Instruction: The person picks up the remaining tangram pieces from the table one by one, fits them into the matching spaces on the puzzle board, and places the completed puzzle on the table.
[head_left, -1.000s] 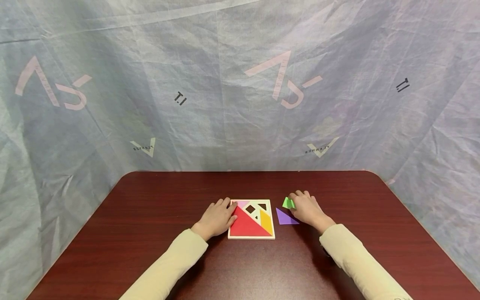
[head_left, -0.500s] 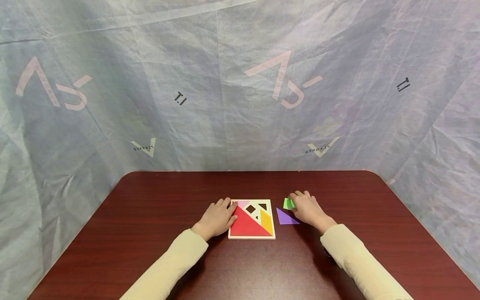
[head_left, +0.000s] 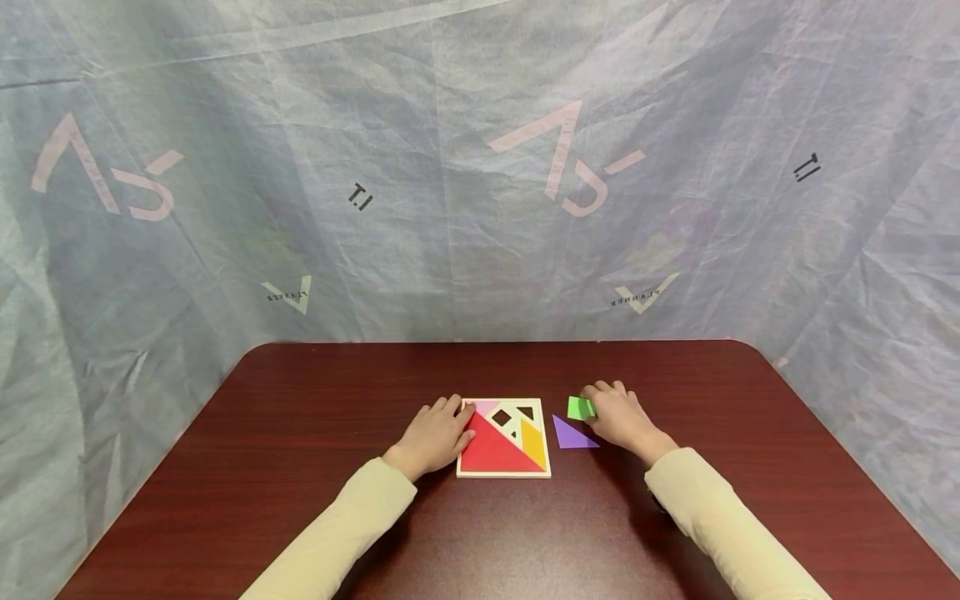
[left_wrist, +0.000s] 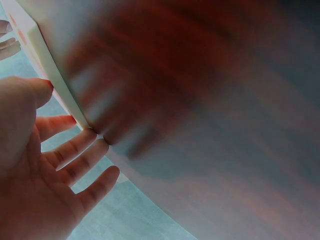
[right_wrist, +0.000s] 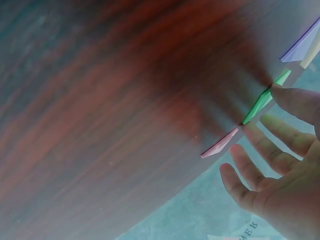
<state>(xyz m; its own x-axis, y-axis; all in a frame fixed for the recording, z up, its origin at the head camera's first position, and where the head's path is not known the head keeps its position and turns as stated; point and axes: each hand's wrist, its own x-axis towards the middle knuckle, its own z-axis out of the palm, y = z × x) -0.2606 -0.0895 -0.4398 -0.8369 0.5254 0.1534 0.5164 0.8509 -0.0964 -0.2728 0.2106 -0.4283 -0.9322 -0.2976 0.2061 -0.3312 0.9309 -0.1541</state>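
Head camera view is showing two cream-sleeved arms reaching forward over a dark red-brown table (head_left: 300,433). The left hand (head_left: 435,435) is lying palm down with relaxed, nearly straight fingers, its fingertips resting against the left edge of a square wooden tangram tray (head_left: 502,473); the left wrist view is confirming spread fingers touching that pale edge. Inside the tray, a large red triangle (head_left: 491,450), a yellow piece (head_left: 534,443) and a pink piece (head_left: 486,407) are sitting beside unfilled gaps. The right hand (head_left: 618,417) is resting to the right of the tray, its thumb and fingertips touching a small green tangram piece (head_left: 579,407) lying on the table; whether the fingers are actually pinching it is hard to tell. A purple triangle (head_left: 572,435) is lying just beside that hand, between it and the tray. Behind the table, a wrinkled pale grey backdrop (head_left: 450,208) is showing mirrored pink logo marks and small reversed lettering that seems to read "PLANNER".
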